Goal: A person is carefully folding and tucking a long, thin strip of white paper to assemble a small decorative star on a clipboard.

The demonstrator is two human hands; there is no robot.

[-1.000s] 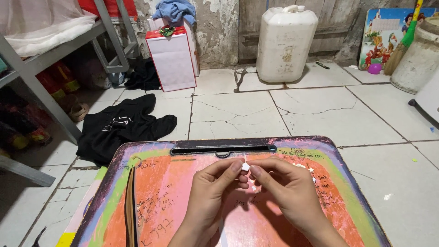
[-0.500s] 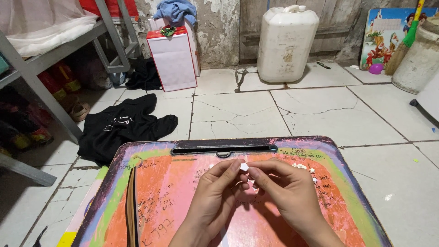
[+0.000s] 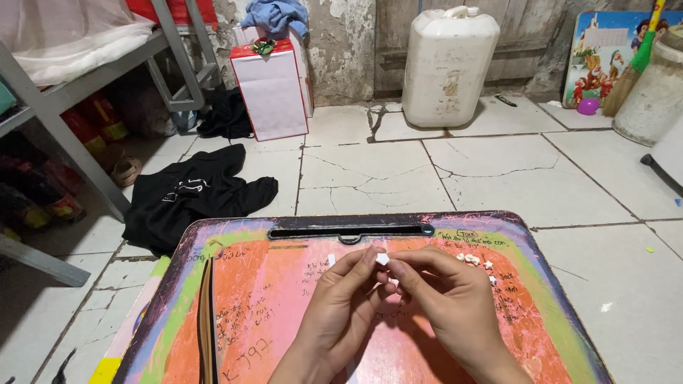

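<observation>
Surface: a worn, colourful lap board [image 3: 284,313] with an orange middle, green and purple borders and handwriting scratched over it; a dark slot handle [image 3: 350,231] runs along its far edge.
Floor: cracked pale floor tiles [image 3: 377,171], with dirt in the seams, spread out beyond the board.
Room: a rough, peeling plaster wall [image 3: 348,43] closes off the far side.
Left hand [image 3: 341,313]: raised over the middle of the board, thumb and forefinger pinching the small white folded paper piece [image 3: 382,259].
Right hand [image 3: 445,306]: meets the left one, its fingertips pinching the same piece from the other side, so the two hands touch at the tips.
Paper piece: held just above the board's centre, near the slot handle.
On the board: a cluster of tiny white folded paper stars [image 3: 475,260] lies just right of the hands; one small white scrap [image 3: 331,259] lies just left of them; a dark narrow strip [image 3: 207,320] runs along the left part.
Left of the board: a crumpled black garment [image 3: 192,195] on the tiles, and a grey metal shelf frame [image 3: 78,92] with draped white cloth.
Far side: a white gift box with red trim and a green bow [image 3: 272,89], a large off-white plastic jerrycan [image 3: 449,64], and a cartoon picture board [image 3: 605,53] leaning on the wall.
In the way: nothing lies between the hands and the stars.
</observation>
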